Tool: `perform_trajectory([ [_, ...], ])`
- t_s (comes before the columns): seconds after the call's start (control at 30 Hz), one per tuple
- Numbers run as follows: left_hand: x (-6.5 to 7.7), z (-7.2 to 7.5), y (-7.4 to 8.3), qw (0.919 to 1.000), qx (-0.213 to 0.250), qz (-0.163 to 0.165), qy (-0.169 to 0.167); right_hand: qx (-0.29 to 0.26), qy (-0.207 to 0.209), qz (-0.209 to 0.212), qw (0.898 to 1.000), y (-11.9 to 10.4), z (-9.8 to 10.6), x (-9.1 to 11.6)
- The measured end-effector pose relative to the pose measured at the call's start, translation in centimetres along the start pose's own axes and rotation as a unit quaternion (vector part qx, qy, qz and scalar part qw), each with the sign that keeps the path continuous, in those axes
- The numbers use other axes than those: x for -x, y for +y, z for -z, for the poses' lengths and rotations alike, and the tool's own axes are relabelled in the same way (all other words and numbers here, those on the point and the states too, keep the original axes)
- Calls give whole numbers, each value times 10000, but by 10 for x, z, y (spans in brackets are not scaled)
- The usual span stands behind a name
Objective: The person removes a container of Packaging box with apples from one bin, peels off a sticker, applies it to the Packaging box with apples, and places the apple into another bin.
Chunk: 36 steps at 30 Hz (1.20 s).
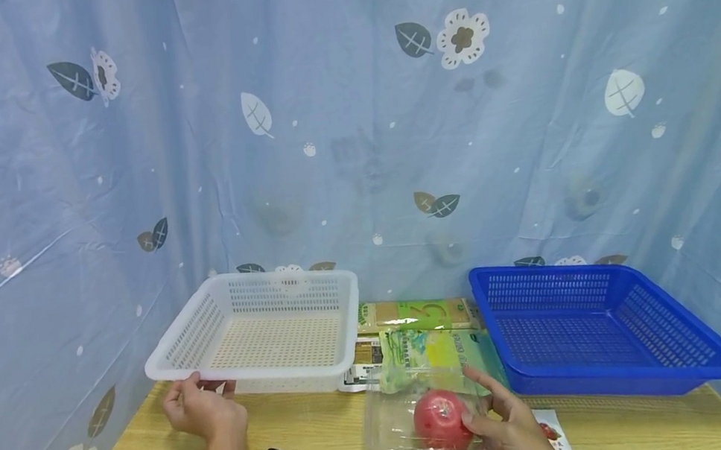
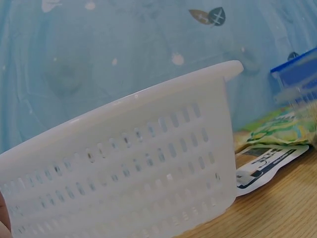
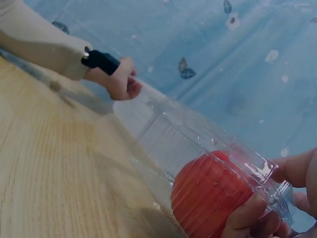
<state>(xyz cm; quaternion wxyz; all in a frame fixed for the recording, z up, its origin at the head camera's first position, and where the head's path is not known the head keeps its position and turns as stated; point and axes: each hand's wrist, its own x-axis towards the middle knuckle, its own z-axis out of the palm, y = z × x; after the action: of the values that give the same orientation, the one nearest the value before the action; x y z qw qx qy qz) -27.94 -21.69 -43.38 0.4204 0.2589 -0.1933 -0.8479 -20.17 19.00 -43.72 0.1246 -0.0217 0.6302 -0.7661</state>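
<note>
My left hand grips the near left rim of a white plastic basket, its fingers curled at the edge. The basket's slotted side wall fills much of the left wrist view, with its base tilted slightly off the table. My right hand holds a clear plastic container by its right side, thumb and fingers pinching it. Inside lies a round red fruit, seen through the wall in the right wrist view; its exact kind is hard to tell.
A blue plastic basket stands at the right. Between the baskets lie a green package, a flat brown-and-green pack and a white-edged dark pouch. A printed card lies beside my right hand. Patterned curtain surrounds the wooden table.
</note>
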Motion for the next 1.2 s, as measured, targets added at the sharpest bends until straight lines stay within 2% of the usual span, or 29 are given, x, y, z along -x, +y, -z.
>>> perform_trajectory([
  [0.13,0,1,1,10000,-54,-9,-19,123,-168,91,9997,6,1,-1],
  [0.4,4,-3,2,9999,-112,26,-50,791,-34,351,9962,13,4,-2],
  [0.5,6,-5,2,9998,-68,104,-131,907,-183,297,9953,11,8,-1],
  [0.63,8,-5,2,9995,-126,181,-240,811,-473,-1,9956,6,13,0],
  [0.77,12,-3,2,9980,-485,236,-336,693,-677,-296,9949,5,16,0],
  [0.83,16,0,0,9961,-724,257,-435,736,-779,-297,9938,5,17,0],
  [0.93,25,6,-6,9899,-1202,229,-714,1141,-925,-124,9891,4,21,0],
  [1.0,33,11,-12,9827,-1618,157,-891,1476,-966,-67,9843,1,24,0],
  [1.07,41,17,-18,9732,-2024,97,-1087,1721,-977,-96,9802,-4,28,2],
  [1.2,54,25,-26,9464,-2807,234,-1582,1775,-879,-409,9793,-15,37,6],
])
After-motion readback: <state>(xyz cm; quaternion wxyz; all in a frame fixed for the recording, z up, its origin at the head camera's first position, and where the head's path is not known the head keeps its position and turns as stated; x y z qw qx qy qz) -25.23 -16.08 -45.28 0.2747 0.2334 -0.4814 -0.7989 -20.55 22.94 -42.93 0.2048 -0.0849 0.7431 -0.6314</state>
